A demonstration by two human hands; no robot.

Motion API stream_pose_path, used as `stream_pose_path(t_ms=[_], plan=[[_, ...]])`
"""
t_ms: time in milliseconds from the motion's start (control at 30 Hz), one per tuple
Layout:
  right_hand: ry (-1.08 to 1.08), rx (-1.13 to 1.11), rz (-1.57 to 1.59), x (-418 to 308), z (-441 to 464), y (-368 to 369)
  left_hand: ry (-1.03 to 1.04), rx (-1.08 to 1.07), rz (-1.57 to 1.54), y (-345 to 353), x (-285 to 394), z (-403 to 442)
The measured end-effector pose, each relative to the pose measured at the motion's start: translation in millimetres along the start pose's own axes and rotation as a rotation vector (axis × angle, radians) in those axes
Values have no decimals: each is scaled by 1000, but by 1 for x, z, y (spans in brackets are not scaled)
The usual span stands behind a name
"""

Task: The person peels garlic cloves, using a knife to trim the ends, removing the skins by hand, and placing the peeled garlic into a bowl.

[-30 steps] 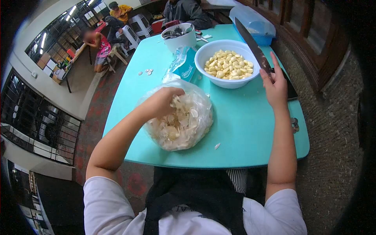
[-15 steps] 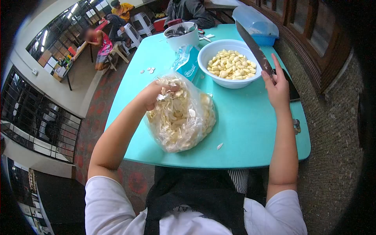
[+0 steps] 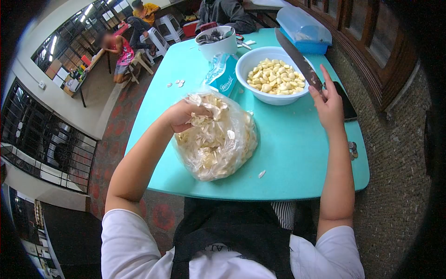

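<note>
My left hand [image 3: 182,115] is in the mouth of a clear plastic bag [image 3: 240,156], its fingers curled on dry garlic peels [image 3: 209,125]; some fingertips are hidden among them. In my right hand [image 3: 331,106] is a large knife [image 3: 297,56], its handle mostly covered by the palm. One or two fingers stretch upward off the grip, and the blade slants up and left over the rim of a pale blue bowl [image 3: 242,76]. Peeled garlic cloves [image 3: 274,78] lie in that bowl, between the bag and the knife.
On the turquoise table [image 3: 288,153] are a blue tissue pack [image 3: 225,79], a white tub [image 3: 222,49] of utensils, a dark phone [image 3: 347,103], coins [image 3: 353,149] and a blue lidded box [image 3: 304,30]. A person in a grey sleeve [image 3: 227,16] sits across; a rough wall runs along the right.
My left hand has shifted slightly down and stirred the peels at the bag's mouth. The knife has tilted slightly left in my right hand, which stays almost in place.
</note>
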State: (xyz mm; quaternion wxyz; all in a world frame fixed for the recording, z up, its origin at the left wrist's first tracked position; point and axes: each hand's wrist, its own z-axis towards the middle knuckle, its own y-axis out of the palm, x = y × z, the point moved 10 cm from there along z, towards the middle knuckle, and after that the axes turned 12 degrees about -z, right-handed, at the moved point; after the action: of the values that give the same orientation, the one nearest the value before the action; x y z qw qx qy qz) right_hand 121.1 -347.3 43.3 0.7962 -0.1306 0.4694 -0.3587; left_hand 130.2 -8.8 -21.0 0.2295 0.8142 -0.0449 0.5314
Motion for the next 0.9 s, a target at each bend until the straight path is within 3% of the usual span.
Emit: stream_pose_path(t_ms=[233,333,533,667,900], plan=[[59,-45,-75,7,1,2,-29,26,-16,-6,-7,1],[67,-50,-65,8,1,3,-47,-75,-81,-1,-9,2],[38,-34,-58,2,0,1,-94,43,-275,-8,-10,-5],[36,-37,-33,1,0,1,-115,-11,-304,5,-6,-15],[74,-99,-119,0,0,3,-103,-18,-143,0,-11,-16]])
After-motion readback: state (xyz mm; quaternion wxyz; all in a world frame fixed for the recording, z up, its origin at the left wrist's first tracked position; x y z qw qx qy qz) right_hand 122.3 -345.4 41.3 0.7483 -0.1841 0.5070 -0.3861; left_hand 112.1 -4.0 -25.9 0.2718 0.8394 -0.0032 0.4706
